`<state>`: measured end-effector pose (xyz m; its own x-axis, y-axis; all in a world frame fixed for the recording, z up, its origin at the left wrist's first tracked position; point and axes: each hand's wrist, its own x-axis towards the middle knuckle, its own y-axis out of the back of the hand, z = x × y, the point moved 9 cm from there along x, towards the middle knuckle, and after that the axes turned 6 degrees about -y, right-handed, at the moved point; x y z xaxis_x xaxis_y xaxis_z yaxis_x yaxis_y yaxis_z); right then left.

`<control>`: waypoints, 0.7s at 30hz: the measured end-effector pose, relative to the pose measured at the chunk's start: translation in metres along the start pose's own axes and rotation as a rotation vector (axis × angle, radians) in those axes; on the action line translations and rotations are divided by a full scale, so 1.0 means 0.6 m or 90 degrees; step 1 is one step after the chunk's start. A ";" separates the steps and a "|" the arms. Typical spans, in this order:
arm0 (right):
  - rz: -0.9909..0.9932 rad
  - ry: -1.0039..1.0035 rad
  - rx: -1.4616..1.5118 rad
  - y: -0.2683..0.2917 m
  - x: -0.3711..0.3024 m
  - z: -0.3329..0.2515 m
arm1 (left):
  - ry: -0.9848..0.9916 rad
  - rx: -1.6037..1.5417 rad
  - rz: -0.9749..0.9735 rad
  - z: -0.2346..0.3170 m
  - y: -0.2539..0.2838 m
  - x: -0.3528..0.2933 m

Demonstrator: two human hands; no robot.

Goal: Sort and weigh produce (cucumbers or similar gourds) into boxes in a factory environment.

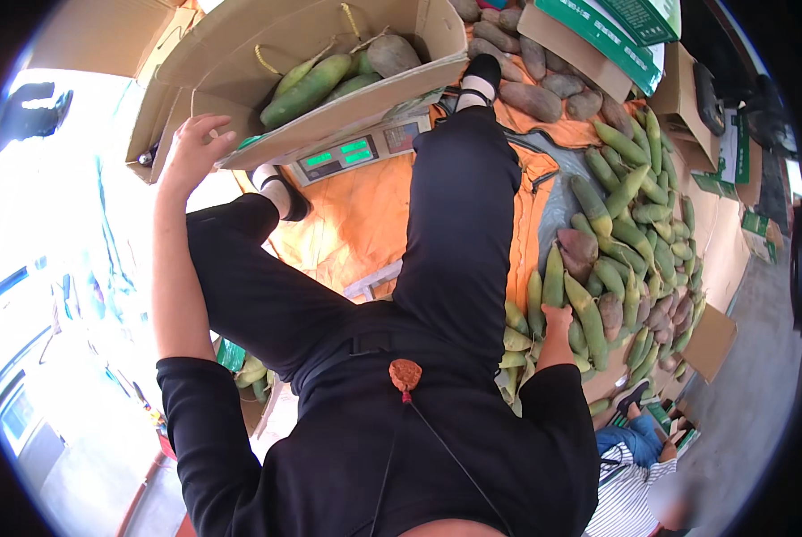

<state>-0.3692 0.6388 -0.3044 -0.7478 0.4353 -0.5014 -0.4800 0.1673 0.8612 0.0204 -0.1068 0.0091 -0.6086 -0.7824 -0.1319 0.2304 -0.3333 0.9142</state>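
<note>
My left hand (197,148) is at the left corner of a cardboard box (329,112), its fingers apart and nothing in them. Inside the box lie green radishes (307,89) and a brownish-purple tuber (392,55). Under the box sits a scale (358,152) with a lit green display. On my right, my right hand (558,322) reaches down into a heap of green radishes (629,237). Its fingers appear closed around the lower end of a long green radish (553,277), though they are partly hidden.
Brownish-purple tubers (531,100) lie on orange cloth at the far right of the box. Green-and-white cartons (611,36) stand behind them. At the lower right is another person (629,456) in a striped top. My legs straddle the orange sheet (347,224).
</note>
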 end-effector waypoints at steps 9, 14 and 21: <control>-0.031 0.015 0.087 -0.023 0.002 -0.012 | 0.013 -0.010 -0.009 -0.009 -0.010 0.008; -0.062 0.044 0.113 -0.017 -0.008 -0.010 | 0.009 0.023 -0.029 0.000 -0.010 0.013; 0.142 0.168 -0.057 0.054 -0.172 -0.158 | -0.017 0.003 0.131 -0.010 0.030 0.007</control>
<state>-0.3510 0.5151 -0.2329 -0.9260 0.2071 -0.3157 -0.3207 0.0100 0.9471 0.0263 -0.1190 0.0226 -0.5692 -0.8193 0.0689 0.3489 -0.1648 0.9225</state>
